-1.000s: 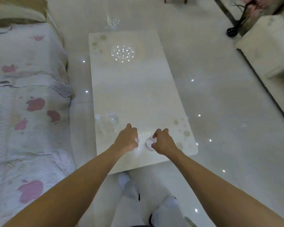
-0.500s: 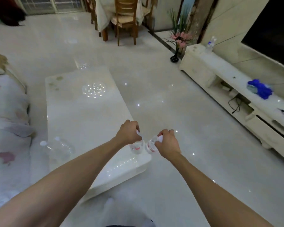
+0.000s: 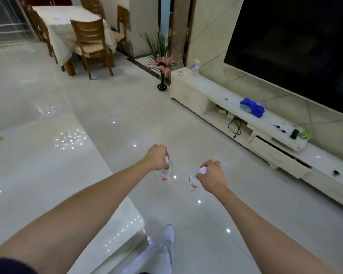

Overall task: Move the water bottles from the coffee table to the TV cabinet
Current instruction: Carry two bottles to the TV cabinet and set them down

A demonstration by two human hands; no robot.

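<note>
My left hand (image 3: 156, 158) grips the cap end of a clear water bottle (image 3: 164, 173) with a red label, which hangs above the floor. My right hand (image 3: 211, 176) holds a second clear bottle (image 3: 193, 179) the same way, tilted. Both hands are past the right edge of the white coffee table (image 3: 38, 175). The long white TV cabinet (image 3: 216, 91) runs along the right wall, with two bottles (image 3: 195, 67) standing at its far end.
A blue cloth (image 3: 252, 106), a black remote (image 3: 294, 133) and a green item (image 3: 305, 134) lie on the cabinet under a large dark TV (image 3: 295, 46). A black vase with pink flowers (image 3: 162, 84) stands on the floor. Dining table and chairs (image 3: 91, 42) are far back.
Both hands lifted the bottles off the coffee table and carried them right, out over the floor. The view swung from the table toward the TV cabinet.
</note>
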